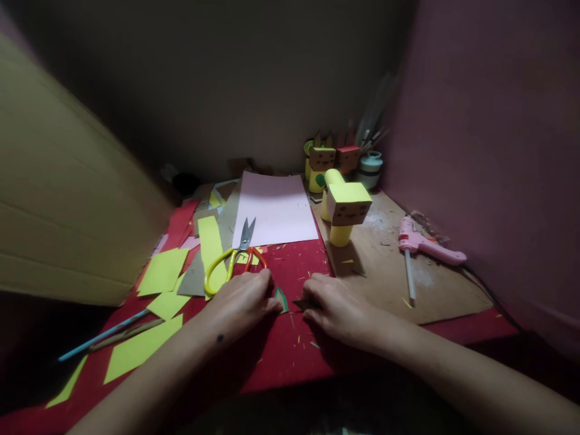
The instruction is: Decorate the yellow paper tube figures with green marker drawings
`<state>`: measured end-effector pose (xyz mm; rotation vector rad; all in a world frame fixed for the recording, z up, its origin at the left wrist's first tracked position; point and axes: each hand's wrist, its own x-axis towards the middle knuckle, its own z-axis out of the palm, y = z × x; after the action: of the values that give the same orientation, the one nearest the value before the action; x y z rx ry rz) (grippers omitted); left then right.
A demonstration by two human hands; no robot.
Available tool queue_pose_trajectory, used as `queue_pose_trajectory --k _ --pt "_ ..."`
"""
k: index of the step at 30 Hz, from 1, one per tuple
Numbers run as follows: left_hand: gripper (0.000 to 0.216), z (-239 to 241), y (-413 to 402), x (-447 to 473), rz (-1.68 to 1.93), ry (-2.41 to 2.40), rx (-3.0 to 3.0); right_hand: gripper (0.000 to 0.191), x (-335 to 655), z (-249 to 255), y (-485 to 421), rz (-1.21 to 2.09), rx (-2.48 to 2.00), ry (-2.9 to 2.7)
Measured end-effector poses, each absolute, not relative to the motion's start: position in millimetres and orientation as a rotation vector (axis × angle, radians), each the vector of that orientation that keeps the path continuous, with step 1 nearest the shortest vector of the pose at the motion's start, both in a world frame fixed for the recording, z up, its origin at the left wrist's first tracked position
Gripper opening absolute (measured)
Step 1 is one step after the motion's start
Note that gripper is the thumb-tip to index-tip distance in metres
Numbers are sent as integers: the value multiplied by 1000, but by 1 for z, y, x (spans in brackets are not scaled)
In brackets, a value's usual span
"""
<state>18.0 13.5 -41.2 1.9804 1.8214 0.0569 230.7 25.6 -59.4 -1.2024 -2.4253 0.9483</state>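
Note:
My left hand [242,300] rests knuckles-up on the red sheet [290,356], fingers curled, fingertips pinching a small green paper scrap [281,298]. My right hand [338,307] lies just to its right, fingers closed on a small dark brown piece [301,304]. The two hands nearly meet at the middle of the sheet. Yellow-handled scissors [231,258] lie shut just beyond my left hand, blades pointing away.
Yellow paper pieces [163,272] and a blue pencil [102,336] lie at left. A pink sheet [275,208] lies behind. Box-headed paper figures [347,206] stand on a brown board [408,278]. A pink glue gun [423,243] lies at right. Cardboard wall at left, pink wall at right.

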Motion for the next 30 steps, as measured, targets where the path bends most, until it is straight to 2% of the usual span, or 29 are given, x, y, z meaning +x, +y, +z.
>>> queue_pose_trajectory --k 6,11,15,24,30 --pt "18 -46 14 20 171 1734 1888 25 248 -55 29 1138 -1124 -2076" --pt "21 -48 11 25 335 1720 1761 9 271 -53 33 1368 -1125 -1777" --pt "18 -52 7 25 471 1698 1670 7 286 -47 37 1461 -1101 -1620" --pt "19 -63 -4 28 678 1581 1531 9 317 -19 44 1302 -988 -1511" --pt "19 -8 23 35 917 1437 1479 9 331 17 76 1048 -901 -1317"
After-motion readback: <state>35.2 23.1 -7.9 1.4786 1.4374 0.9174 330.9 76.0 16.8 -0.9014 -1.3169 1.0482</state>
